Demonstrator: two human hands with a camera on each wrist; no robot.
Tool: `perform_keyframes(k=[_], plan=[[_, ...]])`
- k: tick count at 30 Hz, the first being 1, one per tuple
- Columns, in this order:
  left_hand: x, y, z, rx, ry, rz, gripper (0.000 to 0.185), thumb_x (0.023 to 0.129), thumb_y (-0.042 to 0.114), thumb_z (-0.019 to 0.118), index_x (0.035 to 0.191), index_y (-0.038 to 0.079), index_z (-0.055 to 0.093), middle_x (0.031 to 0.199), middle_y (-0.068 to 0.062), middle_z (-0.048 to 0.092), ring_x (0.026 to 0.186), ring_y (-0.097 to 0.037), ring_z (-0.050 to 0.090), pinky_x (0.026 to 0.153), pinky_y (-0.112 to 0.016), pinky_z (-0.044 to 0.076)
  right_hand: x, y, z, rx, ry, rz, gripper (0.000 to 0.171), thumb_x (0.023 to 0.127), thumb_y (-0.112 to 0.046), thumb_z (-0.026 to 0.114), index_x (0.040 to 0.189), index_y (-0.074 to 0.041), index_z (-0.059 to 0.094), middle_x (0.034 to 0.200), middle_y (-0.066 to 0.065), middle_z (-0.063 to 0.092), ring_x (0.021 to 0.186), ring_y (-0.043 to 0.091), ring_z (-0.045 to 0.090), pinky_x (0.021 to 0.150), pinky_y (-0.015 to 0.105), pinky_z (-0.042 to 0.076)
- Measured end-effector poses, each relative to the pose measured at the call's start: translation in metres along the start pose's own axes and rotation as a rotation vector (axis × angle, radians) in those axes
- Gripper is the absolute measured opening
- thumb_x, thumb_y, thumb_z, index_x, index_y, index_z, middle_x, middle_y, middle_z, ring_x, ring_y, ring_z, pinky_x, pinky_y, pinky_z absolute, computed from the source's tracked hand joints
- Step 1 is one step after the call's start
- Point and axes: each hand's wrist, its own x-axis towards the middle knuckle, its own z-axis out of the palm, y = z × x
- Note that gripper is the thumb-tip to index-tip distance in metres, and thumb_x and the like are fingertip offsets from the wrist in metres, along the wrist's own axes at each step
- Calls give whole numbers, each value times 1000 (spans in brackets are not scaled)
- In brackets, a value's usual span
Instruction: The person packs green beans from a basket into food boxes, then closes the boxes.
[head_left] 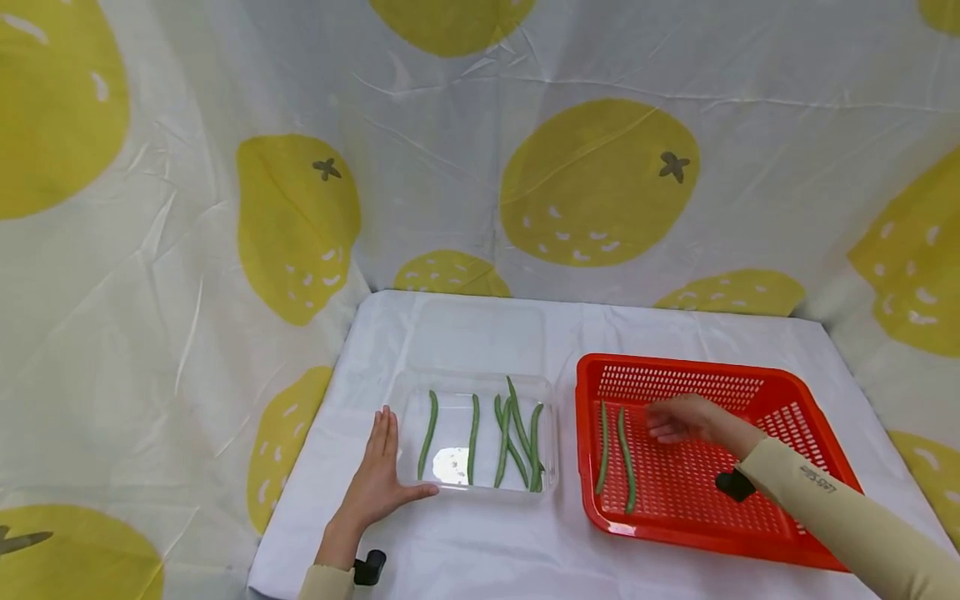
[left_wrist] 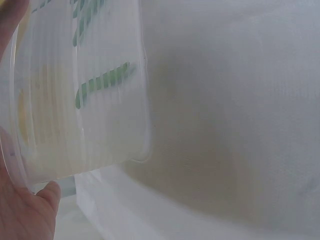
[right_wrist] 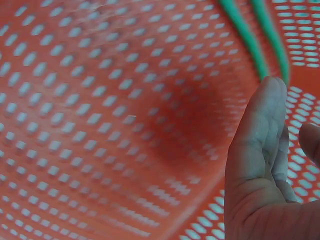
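Beans lie lengthwise front-to-back in basket; both hands' fingers loose, empty.

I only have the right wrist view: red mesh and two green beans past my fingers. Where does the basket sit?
Observer: The red basket sits on the white cloth right of a clear tray.
Operator: Anything in that tray?
Observer: Several green beans, lying lengthwise.
Operator: And the left hand?
Observer: The left hand lies flat against the tray's left side, thumb along its front edge.
Operator: Is my right hand holding anything?
Observer: No, the right hand hovers beside the basket's two beans.
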Motion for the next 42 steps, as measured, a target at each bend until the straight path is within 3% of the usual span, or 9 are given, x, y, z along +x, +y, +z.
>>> perform_keyframes(k=[4,9,20,34,39,42], plan=[[-2,1,1,-9,2,-4,139,58,74,72,151,5,-4,157,-12,-9,142,-26,-8,108,-48,21,3,20,-2,7,18,64,38,101,-18,46,122,14,50,91,17,68,81,28,69,77,39,53],[-4,1,4,-5,1,-14,139,57,73,73,152,5,-3,158,-13,-7,143,-27,-7,108,-49,22,8,33,8,-33,29,96,33,100,-20,50,110,11,59,85,15,68,75,24,69,74,37,54],[-3,2,4,-6,2,-12,139,57,78,68,151,6,-5,158,-12,-8,142,-26,-9,109,-49,21,13,33,27,-116,129,103,28,89,-22,68,95,6,67,75,11,68,66,20,68,67,34,56],[-1,3,0,3,11,-15,139,58,72,73,151,2,-2,157,-11,-9,142,-26,-9,109,-48,20,25,25,52,-387,242,-31,27,81,-23,76,84,2,69,69,9,66,57,21,64,56,33,55],[0,3,0,5,0,-18,139,58,77,69,151,5,-5,157,-10,-11,142,-24,-10,110,-47,19,30,25,57,-375,240,-17,24,82,-19,75,86,4,68,68,10,66,57,22,65,56,33,55],[0,2,1,6,4,-19,139,58,74,72,151,3,-3,158,-11,-9,142,-25,-9,109,-47,19,30,26,56,-307,222,13,24,84,-18,73,88,6,68,69,11,66,59,23,66,58,34,55]])
